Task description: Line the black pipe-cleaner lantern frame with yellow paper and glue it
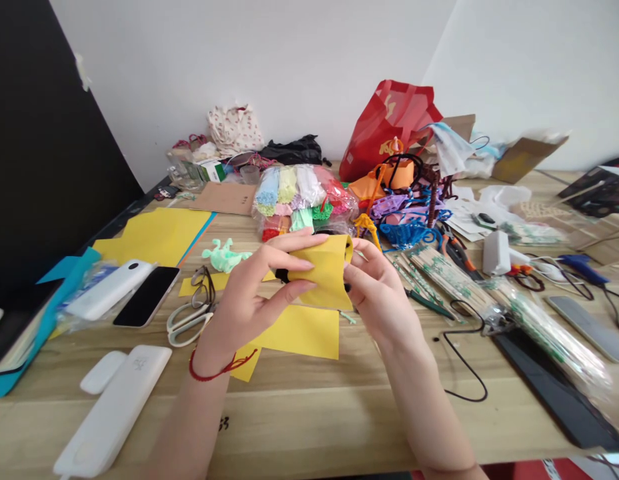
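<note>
Both hands hold a curled sheet of yellow paper (325, 270) above the middle of the table. My left hand (262, 287), with a red string bracelet at the wrist, pinches its left side between thumb and fingers. At the right edge, the fingers of my right hand (374, 283) are closed on the rolled end. Small black bits show at both ends of the roll; what they are I cannot make out. Beneath lies a flat piece of yellow paper (309, 333). White-handled scissors (189, 325) and a pair of glasses (204, 288) rest left of my left hand.
A bag of coloured pipe cleaners (302, 197) and a red bag (389, 123) stand behind. Left are a phone (146, 297), yellow sheets (154, 233) and a white power bank (116, 410). Right are pliers (459, 250), wrapped sticks (549, 333), a black cable (472, 367) and a glue gun (584, 267).
</note>
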